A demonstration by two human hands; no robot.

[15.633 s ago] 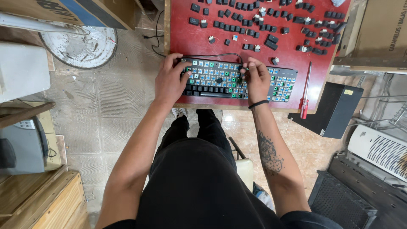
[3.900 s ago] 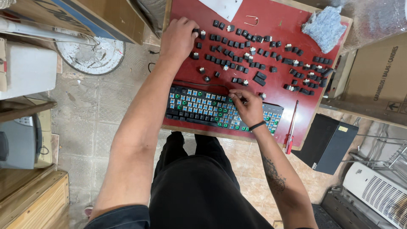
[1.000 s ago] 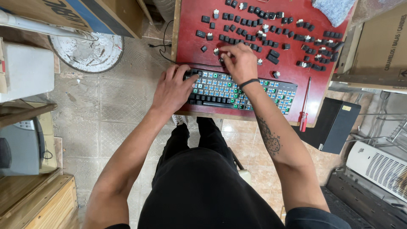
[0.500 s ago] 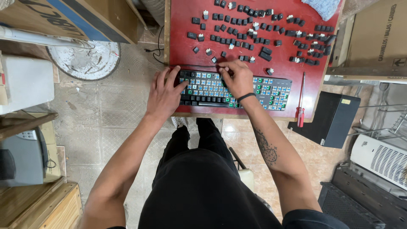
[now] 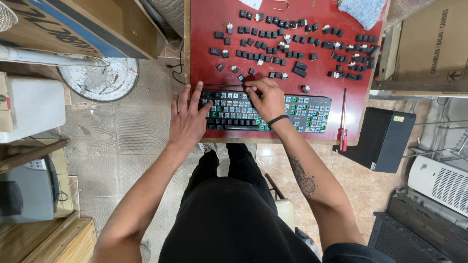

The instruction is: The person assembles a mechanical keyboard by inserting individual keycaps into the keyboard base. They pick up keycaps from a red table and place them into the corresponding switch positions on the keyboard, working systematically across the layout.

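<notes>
On the red worktop (image 5: 204, 29), both hands rest on a black keyboard with bare switches (image 5: 312, 109) at its near edge: left hand (image 5: 187, 122), right hand (image 5: 265, 100); loose black keycaps (image 5: 273, 34) lie toward the far edge.

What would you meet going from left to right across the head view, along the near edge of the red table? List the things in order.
Left hand → keyboard with its keycaps off, right hand resting on its middle → red-handled screwdriver → black box on the floor beside the red table.
</notes>
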